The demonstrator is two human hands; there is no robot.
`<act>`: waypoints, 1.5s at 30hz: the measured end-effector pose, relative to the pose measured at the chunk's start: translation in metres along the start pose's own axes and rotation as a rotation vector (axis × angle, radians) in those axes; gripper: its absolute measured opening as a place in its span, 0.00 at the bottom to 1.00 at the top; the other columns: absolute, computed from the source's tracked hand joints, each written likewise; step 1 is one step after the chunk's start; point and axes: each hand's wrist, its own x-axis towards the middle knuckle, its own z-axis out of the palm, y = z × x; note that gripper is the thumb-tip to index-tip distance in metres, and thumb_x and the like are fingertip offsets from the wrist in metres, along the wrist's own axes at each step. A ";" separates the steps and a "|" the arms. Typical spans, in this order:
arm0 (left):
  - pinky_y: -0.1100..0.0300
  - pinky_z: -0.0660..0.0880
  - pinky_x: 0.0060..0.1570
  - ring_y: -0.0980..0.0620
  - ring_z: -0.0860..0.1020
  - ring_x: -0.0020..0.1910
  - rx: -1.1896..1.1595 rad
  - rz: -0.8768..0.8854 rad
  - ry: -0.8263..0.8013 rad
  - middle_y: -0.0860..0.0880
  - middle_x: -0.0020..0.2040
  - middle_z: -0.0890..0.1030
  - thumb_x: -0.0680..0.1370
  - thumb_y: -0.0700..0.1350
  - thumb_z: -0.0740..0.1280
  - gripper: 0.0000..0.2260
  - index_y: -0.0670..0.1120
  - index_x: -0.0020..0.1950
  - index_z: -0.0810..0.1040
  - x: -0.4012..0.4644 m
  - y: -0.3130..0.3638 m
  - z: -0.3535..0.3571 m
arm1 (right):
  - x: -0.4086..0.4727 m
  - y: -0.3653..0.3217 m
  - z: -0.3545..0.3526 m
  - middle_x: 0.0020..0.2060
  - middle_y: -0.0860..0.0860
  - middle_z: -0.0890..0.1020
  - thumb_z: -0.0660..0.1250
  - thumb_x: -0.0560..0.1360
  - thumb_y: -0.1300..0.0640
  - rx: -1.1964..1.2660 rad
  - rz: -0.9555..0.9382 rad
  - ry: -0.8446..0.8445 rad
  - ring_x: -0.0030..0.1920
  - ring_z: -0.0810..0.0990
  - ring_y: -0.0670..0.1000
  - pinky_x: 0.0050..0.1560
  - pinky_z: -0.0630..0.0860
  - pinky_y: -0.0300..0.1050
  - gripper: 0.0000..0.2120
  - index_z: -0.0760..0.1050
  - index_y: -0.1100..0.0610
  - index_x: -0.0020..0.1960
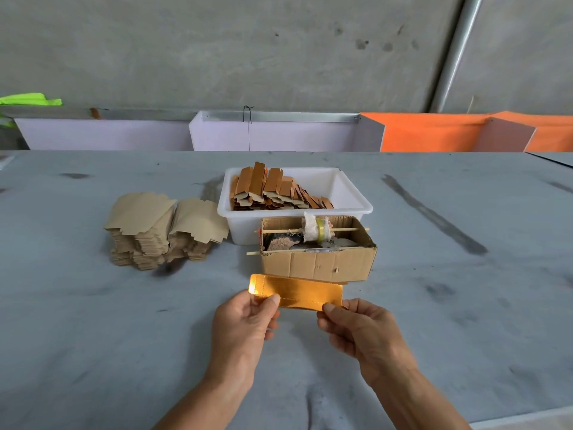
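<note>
Left hand (pixel 245 324), right hand (pixel 362 332) pinch 1 gold card (pixel 307 292); 1 carton (pixel 319 262) behind.

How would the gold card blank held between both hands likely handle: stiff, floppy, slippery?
The gold card blank spans the gap between left hand and right hand without sagging, so probably fairly stiff yet light. Its shiny face may slip under a pinch. Dotted score lines suggest it folds readily.

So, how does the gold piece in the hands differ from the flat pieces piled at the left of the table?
The gold piece is shiny and single; the piled pieces are dull brown and many. The gold piece is pinched by the left hand and the right hand; the piled pieces lie untouched on the table. Both look like flat cut card.
</note>
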 end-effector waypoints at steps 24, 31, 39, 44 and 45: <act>0.62 0.78 0.30 0.50 0.80 0.29 -0.384 -0.190 0.070 0.44 0.33 0.82 0.67 0.28 0.73 0.12 0.38 0.46 0.76 -0.006 -0.006 0.029 | -0.001 0.014 0.015 0.29 0.54 0.78 0.73 0.70 0.65 -0.007 -0.322 0.155 0.30 0.80 0.43 0.37 0.71 0.38 0.30 0.66 0.55 0.67; 0.64 0.75 0.27 0.52 0.79 0.27 -0.306 -0.060 0.082 0.44 0.31 0.82 0.65 0.29 0.74 0.11 0.36 0.45 0.77 -0.010 -0.006 0.032 | -0.002 0.022 0.021 0.34 0.53 0.83 0.75 0.64 0.65 0.235 -0.138 -0.004 0.40 0.81 0.52 0.41 0.71 0.45 0.20 0.74 0.60 0.53; 0.62 0.77 0.29 0.46 0.83 0.34 -0.345 -0.081 -0.066 0.39 0.36 0.84 0.70 0.40 0.71 0.07 0.36 0.44 0.79 -0.006 -0.005 0.022 | 0.002 0.021 0.013 0.31 0.52 0.82 0.73 0.61 0.59 0.297 -0.128 -0.040 0.33 0.81 0.45 0.39 0.69 0.42 0.09 0.78 0.59 0.41; 0.61 0.77 0.29 0.42 0.83 0.37 -0.385 -0.131 -0.168 0.36 0.40 0.83 0.70 0.48 0.67 0.13 0.37 0.43 0.80 -0.004 -0.003 0.015 | 0.006 0.023 0.006 0.32 0.54 0.82 0.71 0.66 0.60 0.319 -0.118 -0.054 0.32 0.80 0.45 0.37 0.70 0.41 0.03 0.78 0.58 0.39; 0.61 0.77 0.29 0.42 0.83 0.36 -0.378 -0.129 -0.188 0.36 0.40 0.83 0.69 0.48 0.67 0.12 0.38 0.41 0.81 -0.003 -0.003 0.014 | 0.006 0.023 0.005 0.33 0.54 0.82 0.71 0.65 0.60 0.334 -0.112 -0.059 0.32 0.81 0.46 0.36 0.72 0.41 0.04 0.78 0.58 0.39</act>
